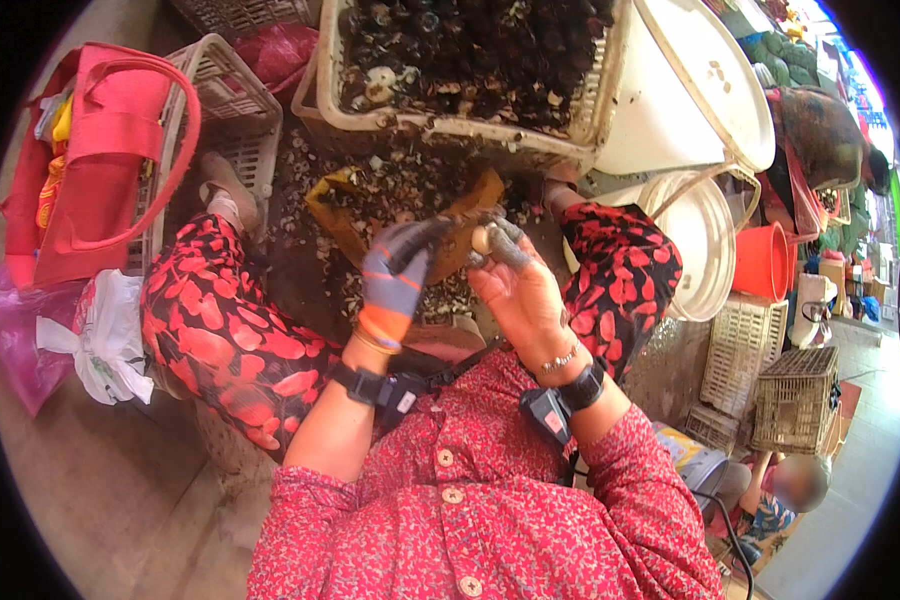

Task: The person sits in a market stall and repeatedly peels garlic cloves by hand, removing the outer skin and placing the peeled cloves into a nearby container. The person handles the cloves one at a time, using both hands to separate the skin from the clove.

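Observation:
My left hand [399, 274] wears a grey glove with an orange cuff; its dark fingertips reach towards the other hand, and what they grip cannot be told. My right hand [521, 281], with dark coverings on its fingers, holds a small pale round piece [481, 240] between thumb and fingers. Beneath both hands lies an open yellow bag [330, 196] among pale peelings or shell bits. Just beyond stands a dirty white plastic crate [450, 131] holding many dark, round, wet pieces [480, 52], which could be water chestnuts or snails.
A red tote bag [112, 150] and a slatted crate [259, 150] stand at the left, above a tied white plastic bag [112, 337]. White buckets [694, 247] and a red bucket [761, 262] are at the right. Two other people [821, 135] are farther right, near stacked crates [795, 397].

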Demonstrator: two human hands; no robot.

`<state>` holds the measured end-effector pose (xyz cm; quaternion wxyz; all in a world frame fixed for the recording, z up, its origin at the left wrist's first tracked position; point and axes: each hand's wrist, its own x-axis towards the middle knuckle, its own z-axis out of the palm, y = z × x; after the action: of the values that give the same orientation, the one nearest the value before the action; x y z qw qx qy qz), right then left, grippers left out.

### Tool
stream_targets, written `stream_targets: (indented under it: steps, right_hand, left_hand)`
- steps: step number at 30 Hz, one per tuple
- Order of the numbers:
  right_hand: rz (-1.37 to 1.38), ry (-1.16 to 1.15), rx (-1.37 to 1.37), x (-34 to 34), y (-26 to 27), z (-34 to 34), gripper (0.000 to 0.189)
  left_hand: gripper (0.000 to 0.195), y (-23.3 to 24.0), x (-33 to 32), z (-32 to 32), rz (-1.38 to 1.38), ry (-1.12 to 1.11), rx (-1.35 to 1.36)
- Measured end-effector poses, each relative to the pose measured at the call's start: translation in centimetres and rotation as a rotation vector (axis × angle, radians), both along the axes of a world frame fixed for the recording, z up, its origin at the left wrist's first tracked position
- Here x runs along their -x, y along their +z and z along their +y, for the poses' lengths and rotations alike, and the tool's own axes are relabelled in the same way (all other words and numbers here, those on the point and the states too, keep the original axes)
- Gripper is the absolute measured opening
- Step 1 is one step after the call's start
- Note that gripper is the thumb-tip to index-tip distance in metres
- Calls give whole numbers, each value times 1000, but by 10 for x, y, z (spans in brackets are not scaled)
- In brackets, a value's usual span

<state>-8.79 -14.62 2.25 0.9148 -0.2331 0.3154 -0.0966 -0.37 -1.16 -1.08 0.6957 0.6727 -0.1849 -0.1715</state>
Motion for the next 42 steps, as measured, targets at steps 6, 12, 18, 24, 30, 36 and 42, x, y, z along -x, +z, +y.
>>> stream_targets:
  steps: [6, 12, 18, 24, 30, 36, 42]
  right_hand:
    - [-134, 44, -291, -3, -7, -1, 21]
    - [-68, 4, -84, -1, -8, -1, 27]
    - [-207, 76, -222, -8, -9, -3, 22]
    - [-39, 19, -257, -3, -13, -7, 19]
    - [-11, 26, 147, -1, -4, -2, 24]
    - [-32, 68, 282, -6, 3, -4, 29]
    - [-191, 20, -436, -5, -14, -9, 24]
  left_hand:
    - [29, 4, -5, -3, -70, 51, 7]
    - [28, 20, -2, -1, -345, 7, -30]
    - [30, 14, 1, -2, -502, 30, -94]
    - [28, 7, -9, -2, -195, 7, -27]
    - [28, 4, -15, 2, -156, 39, -84]
    - [31, 4, -14, 2, -148, 56, -102]
    - [34, 14, 0, -7, -387, 48, -55]
